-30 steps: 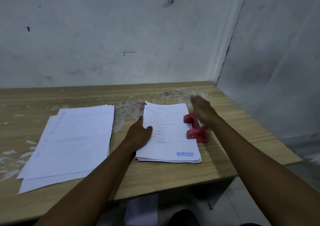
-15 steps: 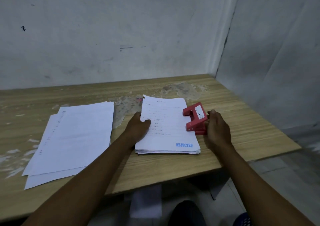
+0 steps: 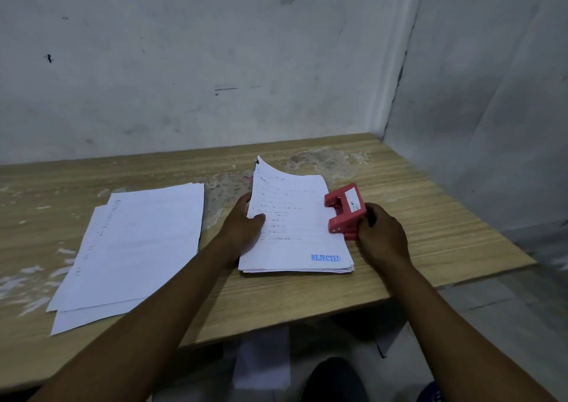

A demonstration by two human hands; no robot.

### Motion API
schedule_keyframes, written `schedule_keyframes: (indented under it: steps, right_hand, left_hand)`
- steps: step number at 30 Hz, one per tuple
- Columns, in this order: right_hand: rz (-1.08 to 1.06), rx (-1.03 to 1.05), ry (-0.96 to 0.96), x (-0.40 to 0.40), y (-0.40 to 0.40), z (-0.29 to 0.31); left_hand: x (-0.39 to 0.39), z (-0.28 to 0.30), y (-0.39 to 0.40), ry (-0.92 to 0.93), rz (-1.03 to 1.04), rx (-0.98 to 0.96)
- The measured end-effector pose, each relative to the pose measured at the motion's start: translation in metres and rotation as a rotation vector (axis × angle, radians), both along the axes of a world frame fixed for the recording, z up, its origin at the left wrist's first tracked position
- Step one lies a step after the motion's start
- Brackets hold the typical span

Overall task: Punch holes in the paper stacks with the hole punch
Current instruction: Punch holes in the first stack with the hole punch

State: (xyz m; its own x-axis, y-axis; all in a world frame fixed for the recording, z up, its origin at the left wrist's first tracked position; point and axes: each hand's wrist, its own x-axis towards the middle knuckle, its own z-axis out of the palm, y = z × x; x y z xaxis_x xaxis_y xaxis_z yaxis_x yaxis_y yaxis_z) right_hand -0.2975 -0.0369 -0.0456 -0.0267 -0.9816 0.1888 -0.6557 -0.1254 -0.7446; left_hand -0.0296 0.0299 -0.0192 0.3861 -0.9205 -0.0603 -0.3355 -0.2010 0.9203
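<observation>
Head view: left hand (image 3: 246, 228) fingers pinching stamped paper stack (image 3: 295, 235), right hand (image 3: 382, 235) fingers gripping red hole punch (image 3: 344, 211).

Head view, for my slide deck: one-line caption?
Left hand lifts stamped stack; right hand grips red hole punch.

Left hand (image 3: 246, 226) pinches and lifts left edge of stamped paper stack (image 3: 295, 232); right hand (image 3: 382, 235) grips red hole punch (image 3: 345, 211) at stack's right edge; second stack (image 3: 132, 248) lies left

Loose sheets (image 3: 135, 248) left on table (image 3: 430, 217), paper stack (image 3: 295, 235) centre, hole punch (image 3: 345, 211) at its right edge
</observation>
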Motion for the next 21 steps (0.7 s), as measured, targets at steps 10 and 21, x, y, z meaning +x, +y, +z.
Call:
schedule_keyframes:
  steps: [10, 21]
  right_hand:
    - [-0.029, 0.019, -0.065, 0.0026, 0.0014, 0.0]
    - [-0.004, -0.031, 0.081, 0.0016, 0.0001, 0.0003]
  left_hand:
    - [-0.0035, -0.0032, 0.002, -0.021, 0.016, -0.049]
    - [-0.0044, -0.0047, 0.0097, -0.191, 0.05, -0.103]
